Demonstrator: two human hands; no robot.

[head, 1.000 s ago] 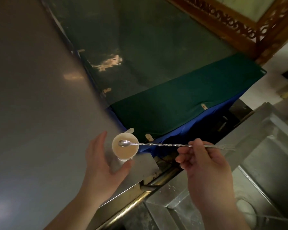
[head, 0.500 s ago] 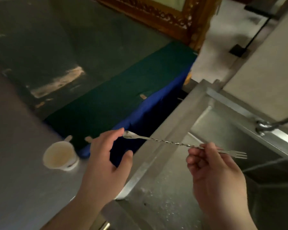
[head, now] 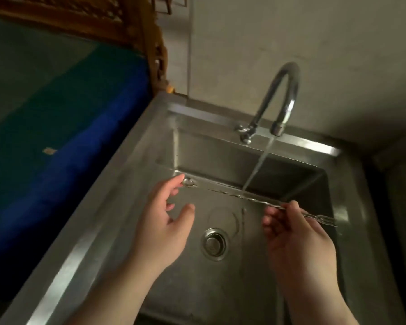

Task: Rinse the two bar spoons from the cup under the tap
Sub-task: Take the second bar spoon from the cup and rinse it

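Far left there's a dark green and blue cloth-covered surface [head: 56, 118] running alongside the brushed stainless steel sink [head: 136, 146]. The left hand [head: 167, 221] sits over the left part of the basin, fingers loosely spread, with a fingertip just touching the bowl end of the long twisted-stem silver bar spoon [head: 251, 198]. The spoon lies roughly level across the middle of the basin, bowl to the left and little fork end to the right. The stream of water [head: 258, 165] from the curved chrome tap [head: 281, 95] at the far rim lands on the stem about mid-length. Below that is the round metal drain [head: 213, 243]. The right hand [head: 298, 238] pinches the stem near the fork end between thumb and fingers.
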